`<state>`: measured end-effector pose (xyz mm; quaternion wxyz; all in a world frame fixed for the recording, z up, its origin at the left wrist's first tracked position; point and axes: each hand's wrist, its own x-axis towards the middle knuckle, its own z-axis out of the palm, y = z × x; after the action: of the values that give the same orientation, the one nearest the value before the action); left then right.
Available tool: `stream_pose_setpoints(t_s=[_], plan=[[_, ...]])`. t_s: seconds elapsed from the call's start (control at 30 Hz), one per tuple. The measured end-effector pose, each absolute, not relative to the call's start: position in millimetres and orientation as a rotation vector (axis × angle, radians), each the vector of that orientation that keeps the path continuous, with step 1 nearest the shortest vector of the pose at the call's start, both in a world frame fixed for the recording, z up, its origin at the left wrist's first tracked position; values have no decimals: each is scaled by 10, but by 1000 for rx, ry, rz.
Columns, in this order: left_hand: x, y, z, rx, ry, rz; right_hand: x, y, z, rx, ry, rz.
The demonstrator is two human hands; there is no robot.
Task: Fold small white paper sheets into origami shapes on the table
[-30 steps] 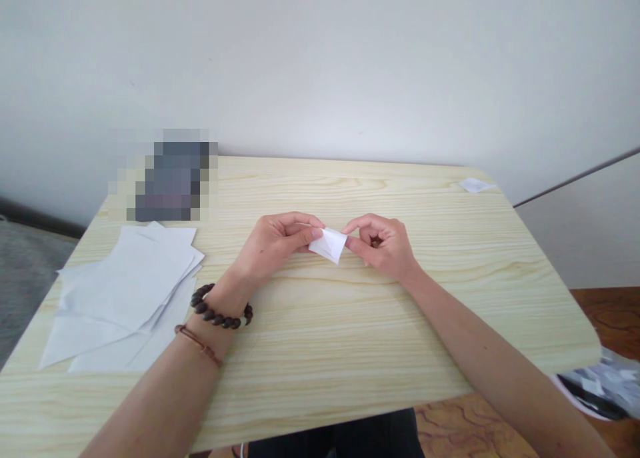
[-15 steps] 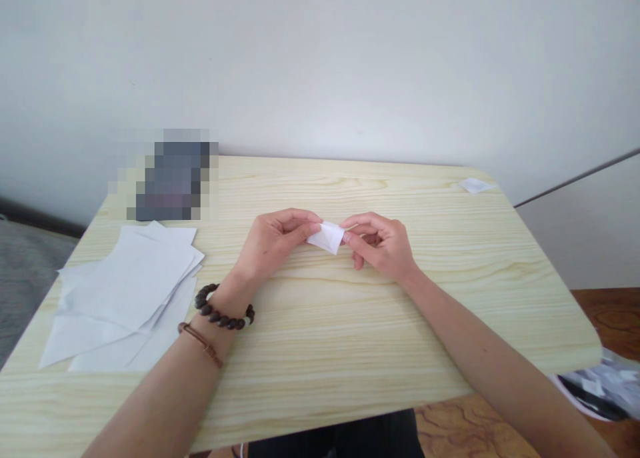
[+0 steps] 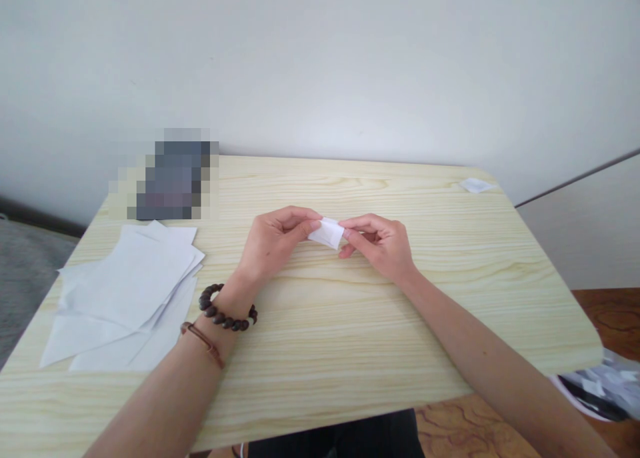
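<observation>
Well left of our slip [image 3: 327, 234], sheets [image 3: 133, 278] lie overlapping on the desk [image 3: 320, 351], seemingly unfolded. Our left hand [image 3: 270, 245] has its fingers clamped on the slip's left end; our right hand [image 3: 387, 248] pinches its right end. The slip looks folded; we cannot tell how fully. Well right of it, a piece [image 3: 476, 185] lies seemingly folded already.

Table's [image 3: 350, 351] pale yellow with streaky wood grain, slip [image 3: 329, 233] and sheets [image 3: 135, 278] are plain white, wall's [image 3: 325, 65] a greyish white. Beads [image 3: 219, 319] are dark brown, cord's [image 3: 202, 340] more reddish brown, floor's [image 3: 457, 428] brown with darker swirly lines.
</observation>
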<state>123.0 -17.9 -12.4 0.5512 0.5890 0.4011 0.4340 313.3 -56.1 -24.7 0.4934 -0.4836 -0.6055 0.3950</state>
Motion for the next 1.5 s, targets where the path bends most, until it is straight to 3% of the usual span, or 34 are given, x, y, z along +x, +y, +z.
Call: stream_pose_setpoints(t_s=[1.07,1.5], plan=[[1223,-184,-120,1446,945,984,3163,-545,-261,-1039,-1454,1080],[1234,-194,-111,1446,912,984,3136,-532,-252,-1139,-1432,959]])
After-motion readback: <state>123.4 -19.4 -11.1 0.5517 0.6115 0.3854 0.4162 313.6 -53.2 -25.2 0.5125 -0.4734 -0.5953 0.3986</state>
